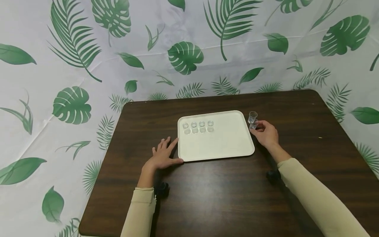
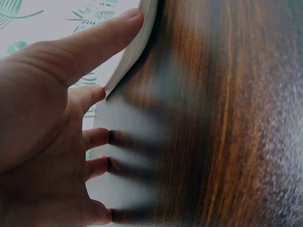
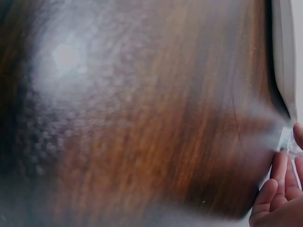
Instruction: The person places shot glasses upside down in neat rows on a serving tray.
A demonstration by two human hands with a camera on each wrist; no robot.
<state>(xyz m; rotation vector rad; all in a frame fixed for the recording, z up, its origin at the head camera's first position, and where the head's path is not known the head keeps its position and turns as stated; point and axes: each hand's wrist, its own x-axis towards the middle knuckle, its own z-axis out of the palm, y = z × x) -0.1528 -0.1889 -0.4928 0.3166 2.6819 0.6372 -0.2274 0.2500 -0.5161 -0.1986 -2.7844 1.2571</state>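
A white rectangular tray (image 1: 219,143) lies on the table. Near its back left, several small clear shot glasses (image 1: 202,124) stand in a row. My left hand (image 1: 162,157) is spread at the tray's front left corner, with thumb and index finger touching the rim; the other fingertips rest on the tabletop in the left wrist view. Just off the tray's right side, my right hand (image 1: 267,134) pinches a clear shot glass (image 1: 253,125) between thumb and fingers. Directly behind it stands another clear shot glass (image 1: 253,116). The right wrist view catches only part of that hand, at its right edge.
The dark wood-grain table (image 1: 213,194) reaches back to a white cloth (image 1: 154,75) printed with green leaves. A dark device (image 1: 162,190) sits at the left wrist and a similar one (image 1: 273,176) at the right. A tiny light speck (image 1: 320,137) lies on the table at right.
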